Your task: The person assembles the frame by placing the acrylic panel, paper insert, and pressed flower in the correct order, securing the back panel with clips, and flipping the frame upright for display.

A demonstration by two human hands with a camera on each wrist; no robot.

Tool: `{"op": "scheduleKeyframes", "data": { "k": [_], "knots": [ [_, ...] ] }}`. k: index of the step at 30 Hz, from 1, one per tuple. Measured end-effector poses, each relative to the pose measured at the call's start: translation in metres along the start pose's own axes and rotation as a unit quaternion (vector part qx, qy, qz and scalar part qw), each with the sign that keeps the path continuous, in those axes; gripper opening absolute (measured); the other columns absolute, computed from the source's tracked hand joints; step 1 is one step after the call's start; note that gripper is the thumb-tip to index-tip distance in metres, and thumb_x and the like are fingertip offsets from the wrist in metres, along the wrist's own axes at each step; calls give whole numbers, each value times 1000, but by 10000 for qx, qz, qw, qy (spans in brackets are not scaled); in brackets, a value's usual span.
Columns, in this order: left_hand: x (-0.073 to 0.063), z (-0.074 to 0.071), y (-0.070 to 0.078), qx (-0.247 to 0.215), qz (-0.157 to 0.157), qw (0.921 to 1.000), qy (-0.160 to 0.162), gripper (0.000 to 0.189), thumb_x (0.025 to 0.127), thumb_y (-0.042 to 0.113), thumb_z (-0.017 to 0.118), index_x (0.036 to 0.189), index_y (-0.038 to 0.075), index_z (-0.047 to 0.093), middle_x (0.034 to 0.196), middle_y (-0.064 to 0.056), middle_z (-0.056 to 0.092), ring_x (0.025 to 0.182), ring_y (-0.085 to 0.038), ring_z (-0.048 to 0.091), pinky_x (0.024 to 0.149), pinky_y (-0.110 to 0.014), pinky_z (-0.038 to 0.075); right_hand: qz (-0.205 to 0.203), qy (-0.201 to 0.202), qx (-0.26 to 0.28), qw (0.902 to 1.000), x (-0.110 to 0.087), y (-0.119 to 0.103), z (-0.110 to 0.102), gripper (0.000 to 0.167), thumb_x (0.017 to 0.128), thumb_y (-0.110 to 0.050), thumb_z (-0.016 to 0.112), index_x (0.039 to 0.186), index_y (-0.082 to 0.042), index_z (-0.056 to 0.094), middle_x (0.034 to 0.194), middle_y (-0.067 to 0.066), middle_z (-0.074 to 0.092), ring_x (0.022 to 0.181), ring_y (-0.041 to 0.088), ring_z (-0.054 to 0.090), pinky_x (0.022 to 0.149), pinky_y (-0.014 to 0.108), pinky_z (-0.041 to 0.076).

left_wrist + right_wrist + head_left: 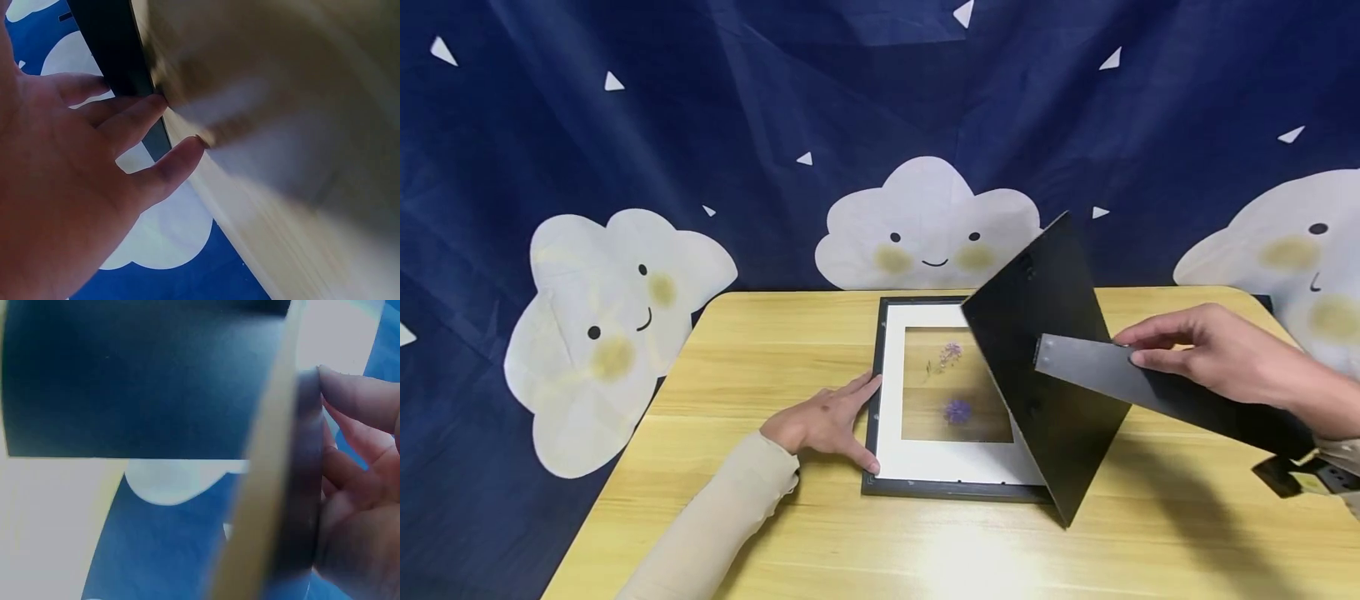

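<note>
wooden table (760, 350) holds the frame (955, 490); only head view shows flowers (957, 412).

Curtain (760, 125) behind worktop (760, 333). Frame (955, 490) flat on worktop, mat (958, 461) inside it, flowers (957, 411) within mat's opening. Left grip (827, 423) touching frame's left edge. Board (1052, 308) tilted up, across frame's right side in head view. Strip (1165, 396) joined to board's face, running rightward. Right grip (1217, 354) on strip, right of board.
</note>
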State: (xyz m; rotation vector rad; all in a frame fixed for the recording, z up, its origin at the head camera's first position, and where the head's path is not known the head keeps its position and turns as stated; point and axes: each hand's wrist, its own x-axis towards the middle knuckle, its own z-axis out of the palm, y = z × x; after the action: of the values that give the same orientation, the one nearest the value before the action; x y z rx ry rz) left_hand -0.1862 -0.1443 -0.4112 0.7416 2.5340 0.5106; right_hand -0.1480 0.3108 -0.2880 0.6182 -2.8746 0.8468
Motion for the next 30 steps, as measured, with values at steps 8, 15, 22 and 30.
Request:
{"op": "scheduleKeyframes", "data": {
  "k": [8, 15, 22, 30],
  "knots": [
    [-3, -1, -2, 34, 59, 9998, 178, 135, 65, 64, 85, 161, 8, 8, 167, -7, 10, 151, -19, 15, 120, -44, 18, -574, -981, -152, 9934, 42, -20, 24, 23, 85, 1, 75, 107, -5, 76, 102, 5, 74, 86, 5, 62, 71, 23, 51],
    [-4, 4, -3, -226, 77, 9993, 281, 136, 65, 63, 86, 160, 3, 9, 166, -12, 11, 150, -21, 16, 120, -38, 18, -602, -2220, -263, 9728, 60, -30, 48, 39, 83, -12, 81, 117, 3, 70, 112, 14, 71, 103, 32, 66, 88, 51, 53],
    [-5, 8, -3, -236, 107, 9991, 330, 135, 65, 62, 86, 159, 2, 10, 166, -13, 12, 151, -23, 16, 120, -39, 18, -834, -2464, -425, 9646, 58, -22, 67, 49, 81, -20, 84, 120, 3, 68, 114, 10, 66, 102, 26, 63, 88, 46, 52],
    [-6, 7, -4, -222, 145, 9990, 361, 134, 66, 62, 86, 159, 1, 11, 165, -14, 13, 151, -23, 17, 120, -39, 19, -845, -2368, -1155, 9610, 47, -22, 72, 56, 86, -44, 77, 124, -3, 68, 122, 13, 63, 114, 35, 59, 94, 58, 46]
  ]
}}
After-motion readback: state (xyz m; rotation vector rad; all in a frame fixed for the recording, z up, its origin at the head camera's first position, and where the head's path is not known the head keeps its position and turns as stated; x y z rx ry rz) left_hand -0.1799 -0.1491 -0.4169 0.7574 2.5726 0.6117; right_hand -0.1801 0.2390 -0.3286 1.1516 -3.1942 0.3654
